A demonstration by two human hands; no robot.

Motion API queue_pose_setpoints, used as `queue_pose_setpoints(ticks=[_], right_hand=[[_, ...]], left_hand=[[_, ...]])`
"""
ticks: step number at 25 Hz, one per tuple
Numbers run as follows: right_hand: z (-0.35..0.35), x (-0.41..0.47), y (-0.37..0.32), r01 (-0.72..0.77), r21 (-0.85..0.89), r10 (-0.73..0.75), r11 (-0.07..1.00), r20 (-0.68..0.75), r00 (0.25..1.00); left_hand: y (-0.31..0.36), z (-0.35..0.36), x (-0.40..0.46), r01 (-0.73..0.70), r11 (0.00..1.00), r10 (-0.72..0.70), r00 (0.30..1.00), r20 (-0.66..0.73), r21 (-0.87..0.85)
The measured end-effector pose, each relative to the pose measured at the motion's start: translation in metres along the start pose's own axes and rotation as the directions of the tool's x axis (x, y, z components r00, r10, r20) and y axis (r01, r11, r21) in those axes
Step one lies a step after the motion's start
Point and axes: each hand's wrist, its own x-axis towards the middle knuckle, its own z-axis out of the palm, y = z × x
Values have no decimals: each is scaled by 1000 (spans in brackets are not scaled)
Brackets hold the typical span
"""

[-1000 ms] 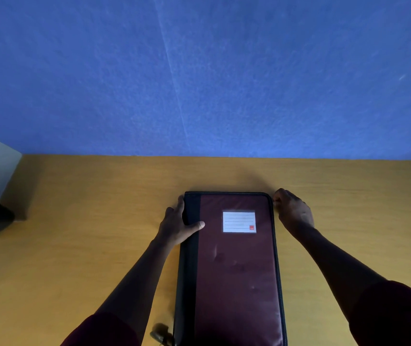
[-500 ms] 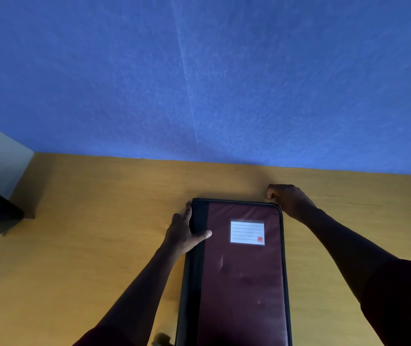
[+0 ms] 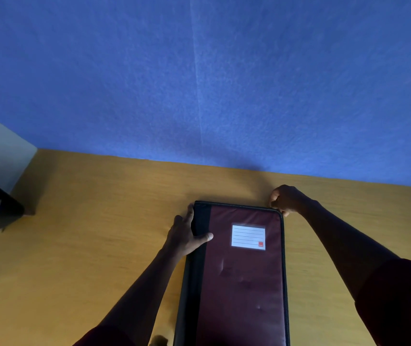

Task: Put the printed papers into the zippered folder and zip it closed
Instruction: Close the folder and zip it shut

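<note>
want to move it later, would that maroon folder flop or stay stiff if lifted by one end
Probably fairly stiff: the folder lies flat with straight edges and square corners. Its fabric-looking cover likely drags on the table rather than gliding. Lying flat, it seems unlikely to tip.

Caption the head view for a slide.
Left hand steadies the maroon folder on the desk while right hand pinches its far corner.

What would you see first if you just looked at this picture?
A dark red folder lies shut in the middle of the yellow table, with a white label near its far end. The left hand rests on its black spine, and the right hand pinches its far right corner. Behind is a big blue wall.
</note>
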Motion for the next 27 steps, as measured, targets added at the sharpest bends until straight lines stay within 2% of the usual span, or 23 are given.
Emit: queue_pose_setpoints(ticks=[3, 6, 11, 17, 27], right_hand=[[2, -1, -7, -38, -37, 37, 999, -41, 998], [5, -5, -19, -42, -98, 27, 994, -148, 989], [15, -12, -38, -61, -60, 42, 996, -270, 962], [26, -12, -56, -55, -40, 39, 998, -330, 943], [42, -14, -103, -63, -71, 35, 996, -341, 939]], left_hand=[[0, 0, 0, 0, 1000, 0, 1000, -2, 7], [0, 0, 1, 4, 1000, -4, 1000, 1, -12], [1, -2, 4, 26, 998, -25, 999, 24, -60], [0, -4, 5, 12, 996, -9, 1000, 29, -88], [-1, -3, 6, 24, 995, -20, 999, 44, -99]])
